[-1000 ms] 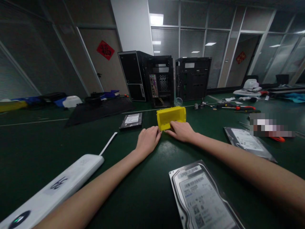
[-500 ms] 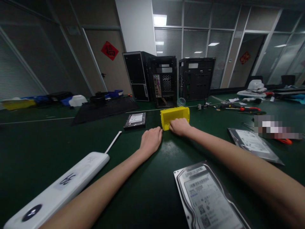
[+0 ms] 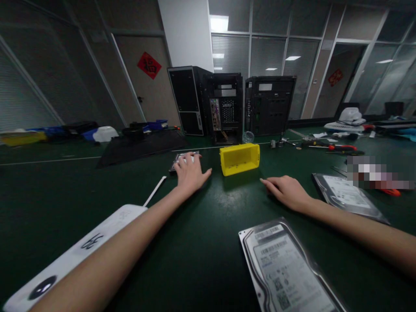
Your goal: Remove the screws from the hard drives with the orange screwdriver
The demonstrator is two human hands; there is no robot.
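Observation:
My left hand [image 3: 189, 172] reaches over a small hard drive [image 3: 173, 161] at the back left, its fingers spread. Most of that drive is hidden by the hand, and whether the fingertips touch it I cannot tell. Right of this hand stands a yellow plastic bin [image 3: 239, 159], tipped on its side with its mouth toward me and small dark bits inside. My right hand [image 3: 287, 193] rests low over the table, to the right of the bin and apart from it. Its index finger points left and it holds nothing I can see. A larger hard drive [image 3: 289, 268] lies label up nearest me.
Another hard drive [image 3: 349, 195] in a clear bag lies at right, beside pliers or similar tools, partly blurred out. Screwdrivers [image 3: 341, 148] lie behind it. Three computer cases [image 3: 227, 108] stand at the back. A white power strip [image 3: 84, 247] runs beneath my left forearm.
My right hand has let go of the yellow bin and drawn back to the right. My left hand has moved left over the small hard drive, its fingers opening from a closed shape.

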